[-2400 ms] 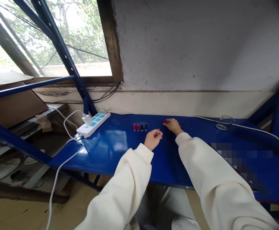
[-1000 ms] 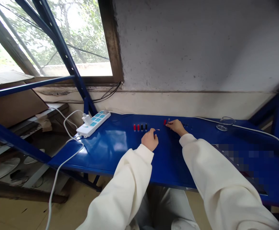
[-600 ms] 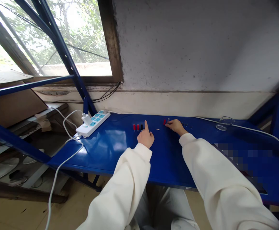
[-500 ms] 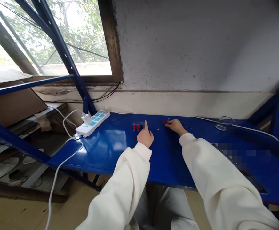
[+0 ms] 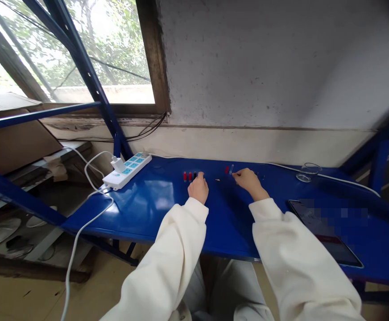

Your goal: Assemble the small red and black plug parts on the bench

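My left hand (image 5: 198, 189) rests low over the blue table (image 5: 141, 218), its fingers curled together. Just left of it stand two small red cylinders (image 5: 185, 176) and a small black one (image 5: 195, 174). Whatever lies under those fingers is hidden. My right hand (image 5: 250, 183) has thumb and forefinger pinched together; whether a small thing is between them is too small to tell. Close to those fingertips are another red cylinder (image 5: 227, 170) and a clear one (image 5: 231, 169). Between the hands lies a tiny pale, pointed piece (image 5: 217, 179).
A white power strip (image 5: 127, 171) with a plugged-in adapter sits at the table's left, its cord hanging over the edge. A clear glass cup (image 5: 304, 177) stands at the back right. A dark tablet (image 5: 326, 236) lies beside my right forearm. Blue rack posts (image 5: 110, 118) rise at the sides.
My left forefinger, stretched out before, is now curled in with the other fingers. My right hand has stayed near the clear cylinder; more of the tablet shows beside the right sleeve.
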`<state>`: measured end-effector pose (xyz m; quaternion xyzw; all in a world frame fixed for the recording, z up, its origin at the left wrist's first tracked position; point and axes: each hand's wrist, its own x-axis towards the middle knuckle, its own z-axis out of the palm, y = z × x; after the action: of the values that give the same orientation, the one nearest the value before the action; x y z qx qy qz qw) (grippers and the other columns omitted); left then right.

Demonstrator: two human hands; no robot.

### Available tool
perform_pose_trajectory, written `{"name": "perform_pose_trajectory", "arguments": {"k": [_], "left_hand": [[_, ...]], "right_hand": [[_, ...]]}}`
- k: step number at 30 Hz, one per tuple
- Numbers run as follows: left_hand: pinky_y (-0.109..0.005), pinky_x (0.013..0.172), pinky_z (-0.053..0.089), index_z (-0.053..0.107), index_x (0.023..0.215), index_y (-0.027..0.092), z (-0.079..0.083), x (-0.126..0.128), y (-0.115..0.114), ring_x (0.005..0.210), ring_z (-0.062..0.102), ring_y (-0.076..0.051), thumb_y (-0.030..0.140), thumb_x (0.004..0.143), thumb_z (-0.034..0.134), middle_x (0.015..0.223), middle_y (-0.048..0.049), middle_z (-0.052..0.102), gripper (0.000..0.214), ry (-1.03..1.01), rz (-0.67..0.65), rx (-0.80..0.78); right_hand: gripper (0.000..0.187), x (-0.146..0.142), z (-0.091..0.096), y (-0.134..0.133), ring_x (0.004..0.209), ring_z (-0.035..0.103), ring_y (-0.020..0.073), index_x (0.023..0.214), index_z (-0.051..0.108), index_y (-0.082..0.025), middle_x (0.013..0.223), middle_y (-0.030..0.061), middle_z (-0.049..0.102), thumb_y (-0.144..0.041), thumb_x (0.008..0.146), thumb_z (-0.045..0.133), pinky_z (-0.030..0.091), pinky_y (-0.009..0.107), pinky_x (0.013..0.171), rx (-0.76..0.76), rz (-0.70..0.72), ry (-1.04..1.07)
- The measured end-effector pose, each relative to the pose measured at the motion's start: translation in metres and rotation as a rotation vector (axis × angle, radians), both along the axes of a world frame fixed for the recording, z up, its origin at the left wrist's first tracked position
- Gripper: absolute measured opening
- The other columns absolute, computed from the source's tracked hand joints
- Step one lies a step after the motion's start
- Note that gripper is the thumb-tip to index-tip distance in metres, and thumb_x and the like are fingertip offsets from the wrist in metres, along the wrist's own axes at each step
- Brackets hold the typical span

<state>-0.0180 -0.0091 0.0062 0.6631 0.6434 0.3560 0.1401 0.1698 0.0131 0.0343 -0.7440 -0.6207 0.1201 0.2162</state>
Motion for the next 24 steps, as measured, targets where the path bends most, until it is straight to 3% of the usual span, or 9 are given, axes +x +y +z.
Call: {"name": "perform_pose_trajectory", "arguments": {"k": [4, 7, 12, 18, 24], "left_hand": [[-0.031, 0.070, 0.043, 0.053, 0.097, 0.019, -0.001, 0.001, 0.001, 0.075, 0.061, -0.020, 0.019, 0.082, 0.042, 0.078, -0.0077, 0.065, 0.019, -0.109, -0.073, 0.077], [-0.025, 0.060, 0.045, 0.049, 0.095, 0.019, -0.001, 0.005, 0.001, 0.055, 0.057, -0.011, 0.021, 0.081, 0.044, 0.075, -0.0032, 0.064, 0.015, -0.413, -0.242, 0.093], [-0.020, 0.043, 0.039, 0.044, 0.093, 0.016, 0.003, 0.011, -0.002, 0.038, 0.048, -0.005, 0.031, 0.078, 0.051, 0.073, -0.0014, 0.062, 0.022, -0.898, -0.463, -0.084], [-0.017, 0.038, 0.030, 0.045, 0.093, 0.015, 0.010, 0.009, -0.008, 0.038, 0.050, -0.005, 0.037, 0.074, 0.056, 0.072, -0.0016, 0.062, 0.031, -1.033, -0.551, -0.130], [-0.017, 0.037, 0.026, 0.046, 0.094, 0.015, 0.010, 0.008, -0.007, 0.038, 0.051, -0.005, 0.039, 0.074, 0.056, 0.074, -0.0023, 0.063, 0.033, -1.046, -0.546, -0.158]], "right_hand": [[0.029, -0.026, -0.004, -0.023, 0.062, 0.059, 0.0172, 0.069, 0.065, -0.020, 0.068, 0.0076, 0.065, -0.038, 0.080, 0.044, 0.036, 0.023, 0.054, 0.143, 0.094, 0.091], [0.031, -0.042, -0.012, -0.030, 0.065, 0.058, 0.0176, 0.076, 0.059, -0.020, 0.071, 0.0069, 0.064, -0.042, 0.083, 0.037, 0.036, 0.024, 0.055, 0.239, 0.089, 0.151], [0.045, -0.051, -0.016, -0.039, 0.060, 0.054, 0.0159, 0.072, 0.050, -0.021, 0.064, 0.0041, 0.059, -0.052, 0.086, 0.020, 0.036, 0.024, 0.056, 0.310, 0.088, 0.328], [0.042, -0.050, -0.015, -0.044, 0.050, 0.044, 0.0119, 0.066, 0.044, -0.021, 0.053, -0.0006, 0.048, -0.051, 0.086, 0.023, 0.031, 0.021, 0.051, 0.463, 0.178, 0.309], [0.040, -0.049, -0.018, -0.045, 0.051, 0.042, 0.0109, 0.069, 0.046, -0.020, 0.056, -0.0006, 0.048, -0.047, 0.088, 0.023, 0.031, 0.021, 0.052, 0.526, 0.193, 0.211]]}}
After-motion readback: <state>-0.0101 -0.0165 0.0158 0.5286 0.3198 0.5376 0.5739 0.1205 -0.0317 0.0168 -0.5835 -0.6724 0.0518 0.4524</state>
